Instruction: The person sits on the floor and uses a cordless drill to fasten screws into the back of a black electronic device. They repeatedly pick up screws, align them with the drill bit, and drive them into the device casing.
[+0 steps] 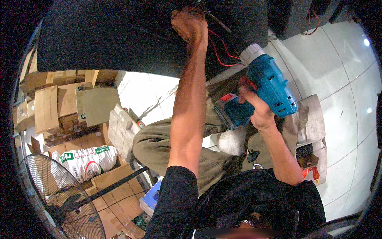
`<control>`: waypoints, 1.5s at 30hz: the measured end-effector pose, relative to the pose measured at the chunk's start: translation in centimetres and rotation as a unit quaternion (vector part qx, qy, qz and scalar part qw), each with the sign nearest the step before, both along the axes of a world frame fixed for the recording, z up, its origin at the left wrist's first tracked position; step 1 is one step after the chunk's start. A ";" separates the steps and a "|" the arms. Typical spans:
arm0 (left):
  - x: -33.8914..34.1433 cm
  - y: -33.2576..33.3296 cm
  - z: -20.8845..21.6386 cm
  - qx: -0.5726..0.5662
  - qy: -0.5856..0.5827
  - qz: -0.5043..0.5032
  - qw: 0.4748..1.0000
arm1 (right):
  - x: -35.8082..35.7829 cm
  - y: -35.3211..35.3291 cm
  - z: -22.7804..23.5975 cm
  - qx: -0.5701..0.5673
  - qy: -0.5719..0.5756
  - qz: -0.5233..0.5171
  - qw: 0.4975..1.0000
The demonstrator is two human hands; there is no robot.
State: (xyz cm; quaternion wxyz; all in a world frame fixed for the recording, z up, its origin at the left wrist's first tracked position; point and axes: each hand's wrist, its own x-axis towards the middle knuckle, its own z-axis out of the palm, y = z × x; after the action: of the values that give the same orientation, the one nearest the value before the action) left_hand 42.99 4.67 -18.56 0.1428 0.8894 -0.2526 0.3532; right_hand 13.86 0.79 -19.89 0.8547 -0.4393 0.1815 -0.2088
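My right hand (260, 107) is wrapped round the handle of a teal cordless drill (272, 83), its pale chuck pointing up and to the left. From the chuck a long thin bit (219, 22) runs toward my left hand (190, 24). That hand is closed against a large dark panel (111, 36) at the top, close to the far end of the bit; what its fingers grip is hidden in the dark. A thin red wire (217, 51) hangs in a loop between my left hand and the chuck.
Cardboard boxes (47, 109) are piled at the left, with a white printed sack (89, 161) among them. A black standing fan (59, 199) is at the lower left. My bent knee (153, 145) is under my left arm. Pale floor tiles (338, 131) stretch along the right.
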 end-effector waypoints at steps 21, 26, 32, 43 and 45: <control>-1.3 -0.1 1.4 -0.131 -0.018 -0.059 0.989 | 1.0 0.7 0.3 0.015 -0.012 0.009 1.000; -1.2 -0.5 1.4 -0.177 -0.018 -0.048 0.983 | 1.2 1.0 0.6 0.023 -0.030 0.008 0.999; -2.7 -1.0 2.6 -0.206 0.001 -0.058 0.977 | 1.4 1.1 1.3 0.046 -0.022 0.010 0.999; -1.5 -0.8 1.8 -0.158 -0.024 -0.024 0.987 | 1.5 1.1 0.5 0.050 -0.017 0.041 0.998; -1.8 -1.0 2.2 -0.133 -0.019 -0.009 0.991 | 1.5 1.0 0.1 0.038 -0.014 0.049 0.998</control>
State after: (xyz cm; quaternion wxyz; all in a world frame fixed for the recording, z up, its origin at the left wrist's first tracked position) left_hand 41.15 3.70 -16.37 0.2582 0.8535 -0.2143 0.3987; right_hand 15.32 1.80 -19.82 0.8823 -0.4123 0.1553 -0.1656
